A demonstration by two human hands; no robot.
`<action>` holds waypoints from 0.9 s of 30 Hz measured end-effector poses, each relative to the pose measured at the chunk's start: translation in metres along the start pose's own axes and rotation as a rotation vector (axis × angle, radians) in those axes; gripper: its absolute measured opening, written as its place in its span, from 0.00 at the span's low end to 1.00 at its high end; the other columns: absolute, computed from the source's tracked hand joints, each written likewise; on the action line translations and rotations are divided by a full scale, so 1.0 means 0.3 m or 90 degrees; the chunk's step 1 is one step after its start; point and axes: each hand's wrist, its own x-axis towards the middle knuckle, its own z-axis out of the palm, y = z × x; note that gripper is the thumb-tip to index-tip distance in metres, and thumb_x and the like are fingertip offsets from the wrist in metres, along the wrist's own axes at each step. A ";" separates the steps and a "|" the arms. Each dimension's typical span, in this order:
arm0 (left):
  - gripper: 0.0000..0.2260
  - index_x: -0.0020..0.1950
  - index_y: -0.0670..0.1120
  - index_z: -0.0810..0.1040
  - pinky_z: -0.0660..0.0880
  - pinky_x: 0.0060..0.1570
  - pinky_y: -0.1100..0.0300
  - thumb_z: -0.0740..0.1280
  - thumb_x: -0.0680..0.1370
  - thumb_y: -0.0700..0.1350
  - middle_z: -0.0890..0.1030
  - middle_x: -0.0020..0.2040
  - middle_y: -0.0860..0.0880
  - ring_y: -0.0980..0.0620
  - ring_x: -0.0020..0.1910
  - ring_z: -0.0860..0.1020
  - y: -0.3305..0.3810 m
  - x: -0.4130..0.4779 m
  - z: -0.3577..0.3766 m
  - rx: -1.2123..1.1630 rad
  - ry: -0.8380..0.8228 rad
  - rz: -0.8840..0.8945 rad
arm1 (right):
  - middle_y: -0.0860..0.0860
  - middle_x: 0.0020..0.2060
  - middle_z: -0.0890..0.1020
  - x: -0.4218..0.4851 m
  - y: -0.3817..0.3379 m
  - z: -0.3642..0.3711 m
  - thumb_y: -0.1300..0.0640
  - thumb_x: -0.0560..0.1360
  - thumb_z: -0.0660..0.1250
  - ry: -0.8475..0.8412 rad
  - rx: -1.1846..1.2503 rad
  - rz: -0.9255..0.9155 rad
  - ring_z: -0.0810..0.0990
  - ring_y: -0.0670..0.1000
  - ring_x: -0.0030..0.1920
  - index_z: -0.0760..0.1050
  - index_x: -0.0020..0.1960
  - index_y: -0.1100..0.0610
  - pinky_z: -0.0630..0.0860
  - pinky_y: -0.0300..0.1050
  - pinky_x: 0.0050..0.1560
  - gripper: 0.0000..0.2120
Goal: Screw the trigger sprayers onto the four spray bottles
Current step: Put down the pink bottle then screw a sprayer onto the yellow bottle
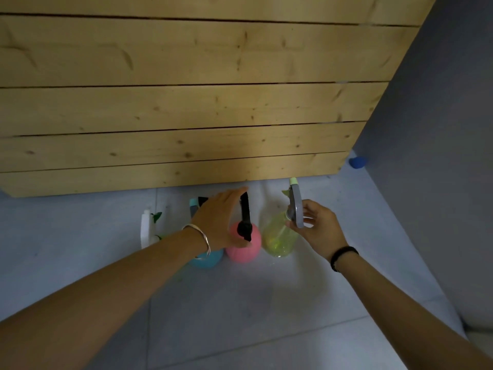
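- Looking down at a grey floor [240,303]: four bottles in a row, just in front of a wooden plank wall [186,108].
- Row from left: white bottle [146,229], blue bottle [206,259], pink bottle [244,248], clear yellow-green bottle [278,237]. Blue, pink and yellow-green stand just beside each other; white stands a little apart to the left.
- Left hand [221,218] reaches over the blue bottle, fingers spread around the black sprayer [245,218] on top of the pink bottle. Whether it actually squeezes the sprayer: cannot tell.
- Right hand [316,229] sits just right of the yellow-green bottle, fingertips pinching the grey sprayer [296,206] at that bottle's neck.
- Grey sprayer stands upright, pale green nozzle tip pointing toward the wall.
- Blue bottle's sprayer mostly hidden behind the left hand; only a teal and black bit shows.
- Silver bangle [198,237] on left wrist, black band [344,256] on right wrist.
- Small blue thing [357,162] on the floor at the wall's right end, well apart from the bottles.
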 end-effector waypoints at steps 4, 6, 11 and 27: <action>0.50 0.76 0.49 0.53 0.58 0.68 0.58 0.79 0.62 0.55 0.63 0.73 0.49 0.49 0.71 0.62 0.001 0.000 0.002 -0.004 0.009 -0.002 | 0.47 0.44 0.82 -0.008 0.006 0.006 0.66 0.68 0.74 -0.010 0.006 -0.011 0.80 0.51 0.49 0.77 0.44 0.48 0.77 0.37 0.53 0.15; 0.50 0.76 0.49 0.53 0.59 0.68 0.58 0.79 0.62 0.54 0.64 0.73 0.49 0.49 0.71 0.62 0.003 -0.001 0.003 -0.005 0.010 -0.002 | 0.48 0.44 0.82 -0.012 0.009 0.007 0.66 0.68 0.74 -0.018 0.002 -0.019 0.80 0.51 0.49 0.76 0.45 0.48 0.76 0.33 0.51 0.15; 0.50 0.76 0.50 0.54 0.60 0.67 0.57 0.79 0.61 0.54 0.64 0.72 0.49 0.49 0.71 0.63 0.001 -0.001 0.002 -0.006 0.009 -0.002 | 0.52 0.47 0.82 -0.014 0.018 0.012 0.67 0.68 0.73 -0.033 0.007 -0.017 0.80 0.54 0.52 0.77 0.47 0.53 0.76 0.43 0.57 0.13; 0.51 0.76 0.50 0.53 0.61 0.68 0.56 0.79 0.61 0.56 0.64 0.73 0.49 0.49 0.71 0.63 -0.002 0.001 0.008 -0.013 0.006 -0.013 | 0.52 0.48 0.83 -0.013 0.034 0.026 0.65 0.69 0.73 -0.017 -0.007 -0.018 0.80 0.53 0.53 0.77 0.49 0.55 0.75 0.36 0.53 0.11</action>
